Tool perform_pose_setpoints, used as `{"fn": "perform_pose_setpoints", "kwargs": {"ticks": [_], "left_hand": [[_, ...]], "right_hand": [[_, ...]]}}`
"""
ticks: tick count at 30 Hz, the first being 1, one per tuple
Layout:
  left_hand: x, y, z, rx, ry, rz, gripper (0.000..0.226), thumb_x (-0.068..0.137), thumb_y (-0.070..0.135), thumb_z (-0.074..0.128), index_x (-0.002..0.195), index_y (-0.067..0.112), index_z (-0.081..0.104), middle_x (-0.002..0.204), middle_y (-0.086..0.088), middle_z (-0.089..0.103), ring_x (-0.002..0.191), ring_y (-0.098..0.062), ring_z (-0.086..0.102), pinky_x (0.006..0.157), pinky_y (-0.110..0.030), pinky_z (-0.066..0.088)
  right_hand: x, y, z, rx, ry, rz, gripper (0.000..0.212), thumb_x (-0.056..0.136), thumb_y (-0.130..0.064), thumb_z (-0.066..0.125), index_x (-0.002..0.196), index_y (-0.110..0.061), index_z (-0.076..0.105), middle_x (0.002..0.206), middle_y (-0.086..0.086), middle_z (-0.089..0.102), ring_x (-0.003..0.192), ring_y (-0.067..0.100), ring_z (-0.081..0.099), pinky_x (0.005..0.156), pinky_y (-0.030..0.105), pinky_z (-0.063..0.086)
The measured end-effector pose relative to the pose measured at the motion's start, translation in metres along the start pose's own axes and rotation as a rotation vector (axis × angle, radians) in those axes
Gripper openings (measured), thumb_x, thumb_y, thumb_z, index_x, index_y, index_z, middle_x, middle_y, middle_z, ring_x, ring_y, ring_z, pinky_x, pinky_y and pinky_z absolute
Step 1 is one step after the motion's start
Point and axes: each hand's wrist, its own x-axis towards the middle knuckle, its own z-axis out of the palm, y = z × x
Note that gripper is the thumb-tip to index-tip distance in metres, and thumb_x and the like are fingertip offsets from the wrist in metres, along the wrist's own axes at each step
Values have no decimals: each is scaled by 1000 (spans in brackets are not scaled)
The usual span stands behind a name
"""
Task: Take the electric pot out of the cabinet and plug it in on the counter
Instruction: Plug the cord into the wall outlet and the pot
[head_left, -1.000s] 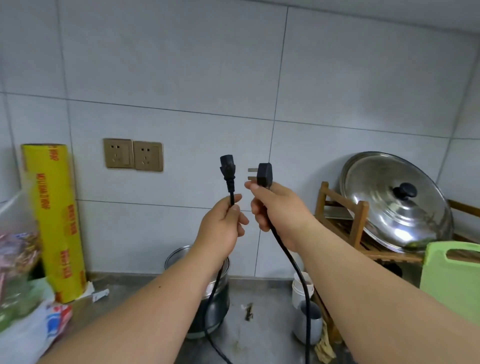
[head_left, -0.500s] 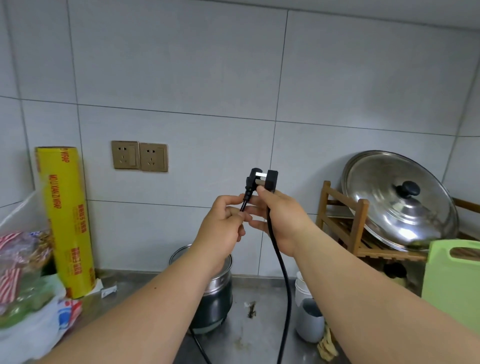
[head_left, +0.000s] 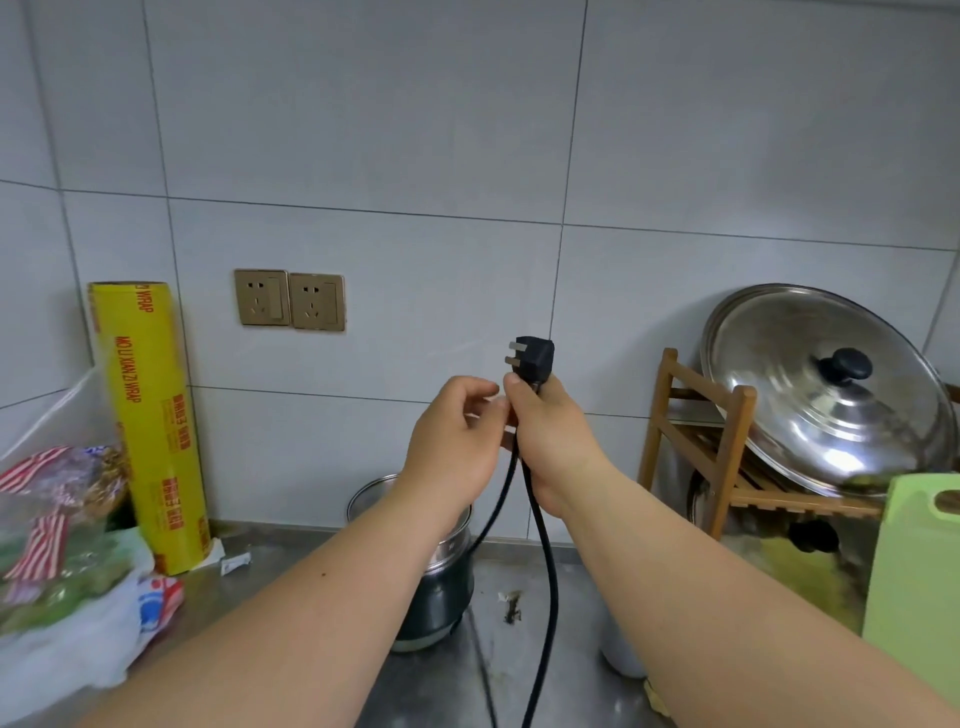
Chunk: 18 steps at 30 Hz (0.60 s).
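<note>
The dark green electric pot (head_left: 441, 587) with a steel rim stands on the steel counter (head_left: 571, 613) by the wall, partly hidden behind my left forearm. My right hand (head_left: 545, 436) grips the black power cord (head_left: 543, 561) just below its three-pin plug (head_left: 532, 357), which sticks up with the pins facing left. Against it, my left hand (head_left: 452, 447) pinches the cord with its fingertips. Two strands hang down from my hands. The cord's appliance end is hidden. Two brass wall sockets (head_left: 289, 300) sit up and to the left of the plug.
A yellow cling-wrap roll (head_left: 150, 415) stands left of the sockets, with plastic bags (head_left: 62, 545) in front. On the right, a wooden rack (head_left: 696, 441) holds a large steel lid (head_left: 821, 384). A green cutting board (head_left: 914, 571) and a white cup (head_left: 618, 654) are near it.
My hands, apart with one cord end each a second ago, have come together. The appliance connector has dropped out of sight; only the plug still shows above my right hand.
</note>
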Motion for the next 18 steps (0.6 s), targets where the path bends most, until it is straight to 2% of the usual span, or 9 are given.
{"fn": "perform_pose_setpoints", "kwargs": {"ticks": [2, 4, 6, 7, 9, 12, 13, 15, 18], "left_hand": [[2, 6, -1, -47, -27, 20, 21, 91, 24, 49, 87, 45, 50, 86, 7, 63, 84, -15, 66, 77, -27, 51], [4, 10, -3, -107, -123, -8, 34, 90, 12, 46, 92, 46, 49, 90, 8, 64, 84, -20, 69, 78, -30, 53], [6, 12, -6, -153, -200, -36, 44, 87, 4, 44, 96, 47, 50, 95, 9, 68, 87, -23, 69, 78, -28, 54], [8, 13, -8, -159, -213, -38, 44, 87, 5, 46, 97, 48, 50, 95, 11, 70, 89, -23, 69, 77, -27, 53], [13, 14, -11, -145, -175, -28, 36, 87, 12, 52, 95, 47, 52, 91, 11, 72, 86, -19, 69, 74, -24, 51], [22, 15, -23, -125, 20, -22, 24, 85, 13, 54, 97, 34, 57, 73, 11, 68, 67, -7, 66, 62, -21, 51], [25, 15, -29, -135, 81, -29, 23, 86, 11, 53, 100, 29, 59, 68, 11, 66, 61, -5, 63, 58, -21, 51], [32, 15, -46, -180, 157, -42, 24, 89, 10, 49, 107, 23, 59, 76, 5, 67, 59, -7, 62, 56, -26, 53], [46, 10, -78, -98, 309, -72, 33, 93, 11, 41, 122, 21, 53, 89, 5, 65, 66, -16, 59, 58, -29, 50]], "right_hand": [[-1, -2, 4, 6, -8, 7, 29, 95, -26, 41, 122, -27, 50, 108, 4, 66, 86, 13, 68, 60, 20, 55], [-1, -5, 8, 50, -11, 34, 31, 94, -24, 41, 123, -26, 51, 94, -1, 68, 64, 2, 65, 43, 11, 45], [2, -8, 11, 80, -9, 49, 34, 91, -24, 42, 123, -23, 52, 69, -9, 66, 44, -4, 56, 37, 11, 39], [4, -10, 12, 71, -11, 62, 35, 89, -27, 43, 122, -22, 52, 60, -12, 64, 40, -4, 53, 39, 12, 39], [8, -15, 18, 37, -36, 100, 40, 84, -36, 46, 120, -21, 52, 62, -11, 66, 46, -1, 54, 51, 18, 39], [12, -24, 34, -10, -132, 111, 56, 79, -44, 49, 129, -19, 49, 87, -5, 71, 69, 8, 59, 63, 25, 38], [13, -27, 40, -36, -180, 91, 53, 80, -44, 48, 128, -22, 50, 89, -5, 70, 68, 8, 56, 62, 26, 36], [18, -30, 52, -111, -264, 34, 35, 83, -40, 44, 114, -24, 53, 92, -3, 65, 66, 12, 49, 58, 27, 32], [29, -28, 64, -111, -268, 41, 14, 88, -22, 39, 94, -18, 51, 76, 1, 44, 60, 16, 33, 51, 29, 25]]}}
